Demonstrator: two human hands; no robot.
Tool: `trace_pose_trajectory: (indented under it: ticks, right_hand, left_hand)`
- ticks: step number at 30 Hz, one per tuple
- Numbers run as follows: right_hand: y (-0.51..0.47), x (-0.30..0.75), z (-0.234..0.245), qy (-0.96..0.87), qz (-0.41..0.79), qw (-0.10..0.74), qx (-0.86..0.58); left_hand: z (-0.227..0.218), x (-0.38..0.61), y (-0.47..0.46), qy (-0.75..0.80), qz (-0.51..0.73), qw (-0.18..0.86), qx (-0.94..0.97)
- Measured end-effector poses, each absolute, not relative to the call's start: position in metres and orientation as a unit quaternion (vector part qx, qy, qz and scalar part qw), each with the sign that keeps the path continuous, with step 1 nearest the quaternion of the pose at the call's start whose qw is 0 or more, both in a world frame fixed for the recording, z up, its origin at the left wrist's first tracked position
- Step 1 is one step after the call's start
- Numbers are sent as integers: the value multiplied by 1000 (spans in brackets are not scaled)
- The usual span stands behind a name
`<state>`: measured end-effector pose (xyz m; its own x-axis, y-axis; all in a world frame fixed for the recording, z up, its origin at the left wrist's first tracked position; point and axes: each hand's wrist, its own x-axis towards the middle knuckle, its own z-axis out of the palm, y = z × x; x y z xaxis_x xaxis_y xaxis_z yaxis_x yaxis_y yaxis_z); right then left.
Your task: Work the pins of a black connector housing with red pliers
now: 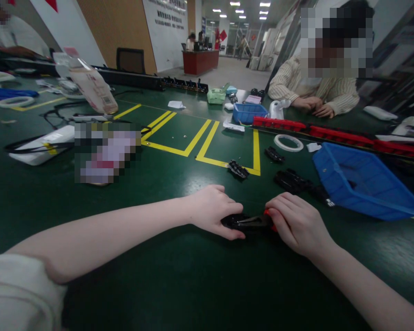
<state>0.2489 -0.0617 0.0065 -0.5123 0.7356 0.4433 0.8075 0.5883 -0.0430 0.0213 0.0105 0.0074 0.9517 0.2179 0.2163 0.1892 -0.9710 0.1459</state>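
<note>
On the green table (pixel 179 276) my two hands meet over a small black plastic part (pixel 249 222). My left hand (pixel 212 210) pinches its left end, fingers closed round it. My right hand (pixel 295 223) is curled over its right end, where a bit of red (pixel 267 213) shows under the fingers. Just beyond lie more black parts: one (pixel 238 169) on the yellow line, one (pixel 274 155) further right, and a cluster (pixel 295 180) beside the blue bin.
A blue bin (pixel 362 184) stands at the right, a smaller blue bin (pixel 248 112) further back. Long red and black strips (pixel 334 134) run across the right. A white tape ring (pixel 288 143) lies near them. A person in a striped shirt (pixel 310 87) sits opposite. Yellow floor-tape lines (pixel 207 140) mark the table.
</note>
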Motion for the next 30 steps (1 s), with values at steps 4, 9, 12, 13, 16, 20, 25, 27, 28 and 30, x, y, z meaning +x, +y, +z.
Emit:
trace_pose_trajectory:
  ticks: [4, 9, 12, 13, 16, 20, 25, 27, 28, 30]
  right_hand:
    - [-63, 247, 8, -867, -88, 210, -444]
    - [-65, 246, 8, -868, -101, 199, -444]
    - [-64, 246, 8, -868, -110, 194, -443]
    - [-63, 247, 8, -869, -112, 196, -441]
    - [-60, 251, 8, -871, -118, 208, -429]
    - [-57, 257, 7, -871, -122, 211, -426]
    - [-59, 256, 5, -866, -105, 237, -427]
    - [-60, 254, 5, -867, -103, 247, -421]
    - [-60, 253, 5, -867, -102, 248, -419]
    - [-60, 252, 5, -869, -102, 246, -417]
  left_hand:
    - [6, 21, 11, 108, 115, 55, 986]
    - [6, 22, 10, 113, 106, 62, 986]
    - [7, 23, 10, 120, 100, 58, 986]
    - [7, 23, 10, 121, 97, 57, 986]
    - [8, 23, 10, 116, 92, 60, 987]
    - [7, 22, 10, 106, 93, 63, 988]
    - [6, 23, 11, 106, 103, 58, 987]
    - [6, 23, 11, 106, 105, 59, 987]
    - [6, 23, 11, 107, 105, 60, 987]
    - [6, 23, 11, 106, 107, 63, 987]
